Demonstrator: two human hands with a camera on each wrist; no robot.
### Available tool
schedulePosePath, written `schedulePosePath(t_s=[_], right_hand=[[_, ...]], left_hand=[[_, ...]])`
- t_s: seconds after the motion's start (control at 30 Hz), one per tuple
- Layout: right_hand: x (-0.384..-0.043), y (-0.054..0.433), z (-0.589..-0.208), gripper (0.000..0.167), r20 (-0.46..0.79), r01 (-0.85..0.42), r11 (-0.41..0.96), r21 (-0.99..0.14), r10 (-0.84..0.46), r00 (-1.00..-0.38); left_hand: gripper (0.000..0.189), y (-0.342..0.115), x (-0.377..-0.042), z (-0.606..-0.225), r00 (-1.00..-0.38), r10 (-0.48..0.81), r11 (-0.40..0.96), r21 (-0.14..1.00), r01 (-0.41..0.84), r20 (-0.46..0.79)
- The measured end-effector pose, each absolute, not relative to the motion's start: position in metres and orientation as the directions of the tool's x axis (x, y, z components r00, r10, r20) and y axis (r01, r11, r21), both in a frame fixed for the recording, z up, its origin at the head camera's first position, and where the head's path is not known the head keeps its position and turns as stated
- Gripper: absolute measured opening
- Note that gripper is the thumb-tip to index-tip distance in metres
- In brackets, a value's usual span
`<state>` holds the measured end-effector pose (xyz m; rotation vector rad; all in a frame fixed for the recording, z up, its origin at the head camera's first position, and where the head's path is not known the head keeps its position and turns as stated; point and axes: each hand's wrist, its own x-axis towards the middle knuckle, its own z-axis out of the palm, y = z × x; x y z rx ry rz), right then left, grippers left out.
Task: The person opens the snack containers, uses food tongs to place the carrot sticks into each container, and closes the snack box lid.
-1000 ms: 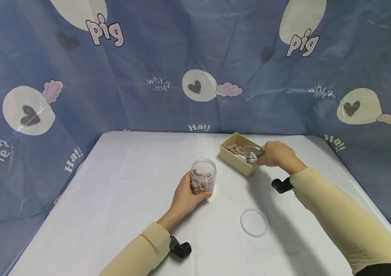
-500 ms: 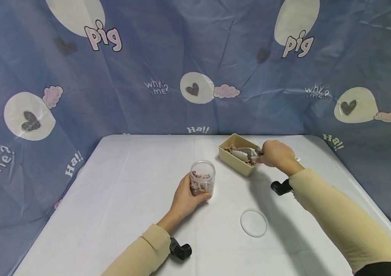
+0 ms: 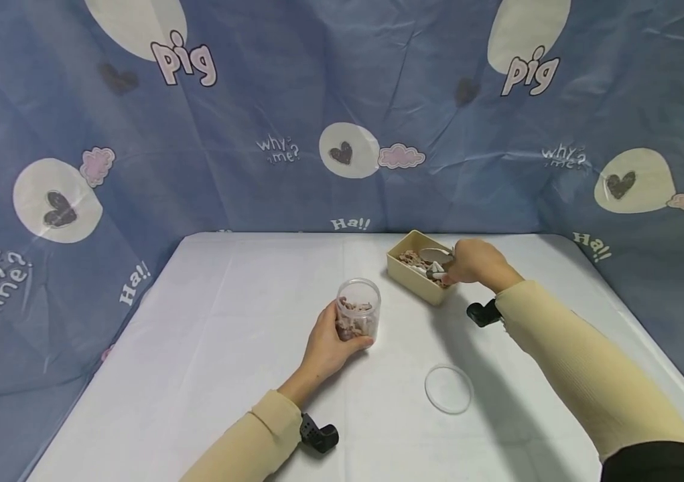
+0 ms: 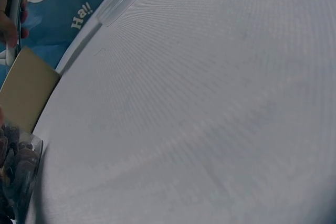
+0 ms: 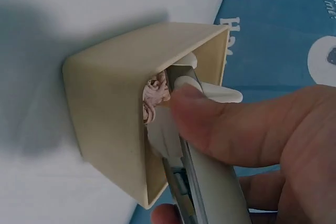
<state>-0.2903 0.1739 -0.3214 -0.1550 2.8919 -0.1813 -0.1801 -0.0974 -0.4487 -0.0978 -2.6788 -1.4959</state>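
In the head view my left hand (image 3: 331, 343) grips a clear jar (image 3: 358, 294) from its left side. The jar stands uncapped, with pinkish-brown curled pieces inside. At the back right, my right hand (image 3: 479, 262) holds a pair of tongs (image 3: 436, 255) whose ends reach into a beige rectangular box (image 3: 415, 282). More pinkish-brown curled pieces (image 3: 409, 258) lie in that box. In the right wrist view the thumb presses the tongs' pale handle (image 5: 215, 177), and the box wall (image 5: 110, 108) hides most of the contents. The left wrist view catches only the jar's edge (image 4: 23, 171).
A round clear lid with a whitish rim (image 3: 427, 393) lies on the white-covered table (image 3: 245, 301), in front of the box and right of the jar. Blue printed cloth (image 3: 293, 194) hangs behind the table and along its sides.
The tongs' ends came together over the box half a second ago and are now spread apart again inside it. The right hand has shifted slightly; the left hand and jar stay put.
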Motion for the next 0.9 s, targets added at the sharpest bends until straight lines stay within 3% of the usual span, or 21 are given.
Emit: schedulePosePath(t_s=[0.27, 0.57, 0.77, 0.9], right_hand=[[-0.2877, 0.174, -0.322, 0.03, -0.213, -0.076, 0.988, -0.131, -0.103, -0.972], [-0.2892, 0.1759, -0.3162, 0.037, -0.248, -0.068, 0.991, -0.114, -0.095, -0.964], [-0.2933, 0.1722, -0.3204, 0.025, -0.198, -0.075, 0.988, -0.136, -0.101, -0.975], [-0.2928, 0.1719, -0.3249, 0.026, -0.18, -0.068, 0.988, -0.141, -0.093, -0.979]], left_hand=[[0.09, -0.0975, -0.1802, -0.4496, -0.996, 0.02, 0.526, 0.846, 0.089, 0.092], [0.09, -0.0982, -0.1809, -0.4489, -0.994, 0.027, 0.527, 0.843, 0.107, 0.11], [0.089, -0.0983, -0.1824, -0.4504, -0.994, 0.034, 0.522, 0.846, 0.108, 0.105], [0.089, -0.0996, -0.1822, -0.4531, -0.994, 0.029, 0.52, 0.847, 0.105, 0.105]])
